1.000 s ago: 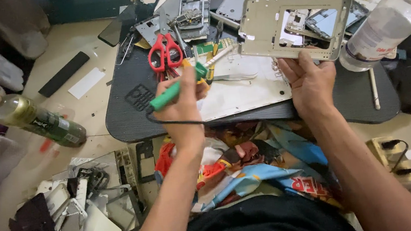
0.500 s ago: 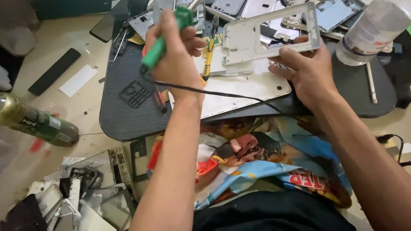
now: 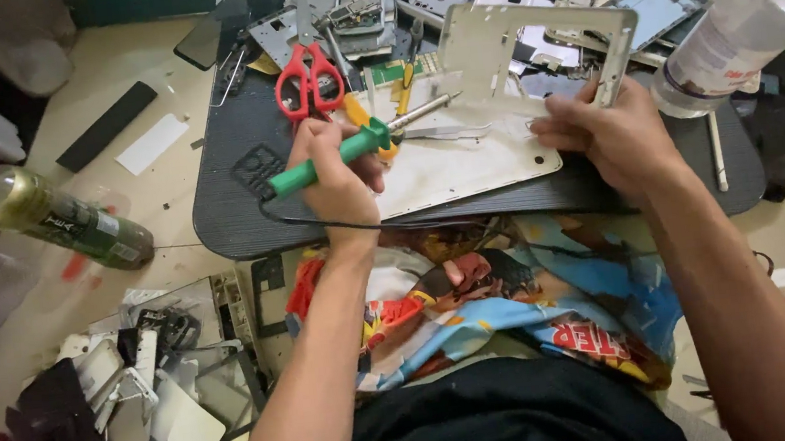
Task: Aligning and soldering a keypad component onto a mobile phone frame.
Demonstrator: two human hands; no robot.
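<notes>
Over the black mat (image 3: 239, 216), left fingers (image 3: 329, 155) clasp soldering iron (image 3: 347, 148), right fingers (image 3: 561, 127) grip frame (image 3: 539, 53).

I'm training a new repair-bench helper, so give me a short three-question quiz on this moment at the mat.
1. True or false: the left hand grips a green-handled soldering iron.
2. What does the right hand hold? A) the red-handled scissors B) the pale metal frame C) the clear plastic bottle
3. Fill in: the soldering iron's metal tip points toward the ____ hand.

Key
1. True; its black cord trails across the dark mat.
2. B; the frame is tilted up off the mat, while the scissors lie on the mat and the bottle lies at the far right, both untouched.
3. Right.
</notes>
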